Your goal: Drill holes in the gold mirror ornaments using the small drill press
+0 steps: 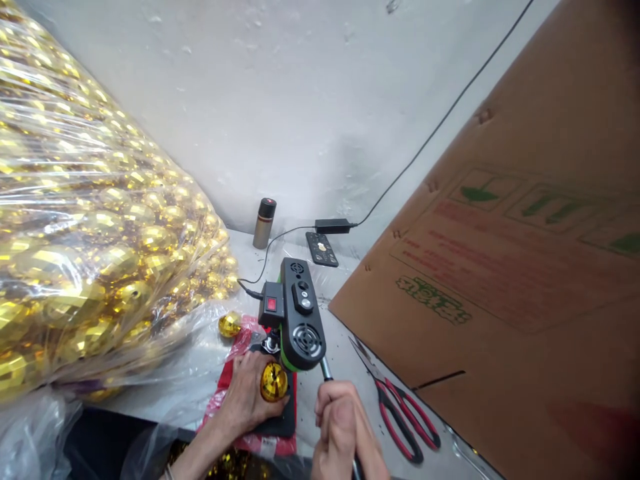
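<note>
A small gold mirror-faceted ball (274, 382) sits in the fingers of my left hand (249, 390), with a dark hole or slot at its top. It is just below and in front of the chuck (271, 343) of a small black bench drill press (303, 313); I cannot tell whether a bit touches it. My right hand (345, 427) is wrapped around the lever handle (327, 370) on the press's right side. Under the press, its dark base (284, 417) rests on red plastic wrapping (223, 393).
A clear bag of gold balls (125, 220) bulges at left, with a loose gold ball (229, 325) beside it. Red-handled scissors (400, 407) lie at right against a big cardboard box (500, 253). Behind stand a bottle (264, 225), a phone (323, 249) and a power adapter (333, 226) with its cord.
</note>
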Tool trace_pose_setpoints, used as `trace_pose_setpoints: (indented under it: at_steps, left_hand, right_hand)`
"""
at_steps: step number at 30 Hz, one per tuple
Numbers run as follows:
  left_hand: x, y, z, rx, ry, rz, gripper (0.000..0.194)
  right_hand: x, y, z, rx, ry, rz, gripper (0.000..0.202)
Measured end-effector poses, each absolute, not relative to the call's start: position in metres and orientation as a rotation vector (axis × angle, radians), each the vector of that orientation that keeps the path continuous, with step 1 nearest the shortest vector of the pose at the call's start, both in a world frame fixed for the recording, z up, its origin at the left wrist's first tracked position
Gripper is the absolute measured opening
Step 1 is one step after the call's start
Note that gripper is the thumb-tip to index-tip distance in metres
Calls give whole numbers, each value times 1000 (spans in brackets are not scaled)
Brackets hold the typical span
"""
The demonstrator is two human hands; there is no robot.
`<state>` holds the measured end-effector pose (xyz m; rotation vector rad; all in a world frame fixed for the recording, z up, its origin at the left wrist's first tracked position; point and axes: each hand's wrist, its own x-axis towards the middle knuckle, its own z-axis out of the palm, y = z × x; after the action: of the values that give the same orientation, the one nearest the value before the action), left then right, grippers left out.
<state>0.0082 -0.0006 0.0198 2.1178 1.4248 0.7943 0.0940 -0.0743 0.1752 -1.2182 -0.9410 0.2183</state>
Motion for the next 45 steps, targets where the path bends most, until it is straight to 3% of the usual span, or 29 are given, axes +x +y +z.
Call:
trace_pose_setpoints:
  at_steps: [6, 20, 25, 27, 29, 31, 36, 41, 45]
  left_hand:
    - [3, -5, 27, 2063, 1360, 820, 42]
    - [-27, -44, 17, 2050, 1361, 897, 71]
    - [-51, -64, -9, 2365, 1253, 950, 103]
    - [-59, -54, -9, 2384, 1302, 1013, 92]
    - [-65, -32, 5, 2313, 1475, 1050, 60]
    - [-67, -1, 26, 2194, 1723, 990, 43]
    - [-63, 65, 65, 1942, 1949, 514, 42]
    - [-53, 78, 61, 1913, 1813, 531, 34]
    - [-51, 68, 57, 1883, 1683, 610, 48]
  right_hand:
    - [104, -68, 180, -1144, -1038, 191, 43]
    - [119, -67, 165, -1079, -1252, 132, 36]
    - [119, -68, 162, -1065, -1249, 127, 34]
    - [119, -67, 160, -1047, -1258, 121, 34]
    - [119, -66, 159, -1028, -1264, 116, 34]
    - [119, -65, 159, -1018, -1264, 109, 34]
    - [118, -66, 159, -1022, -1270, 102, 33]
    - [117, -68, 157, -1037, -1274, 114, 33]
    - [118, -69, 158, -1038, -1280, 115, 33]
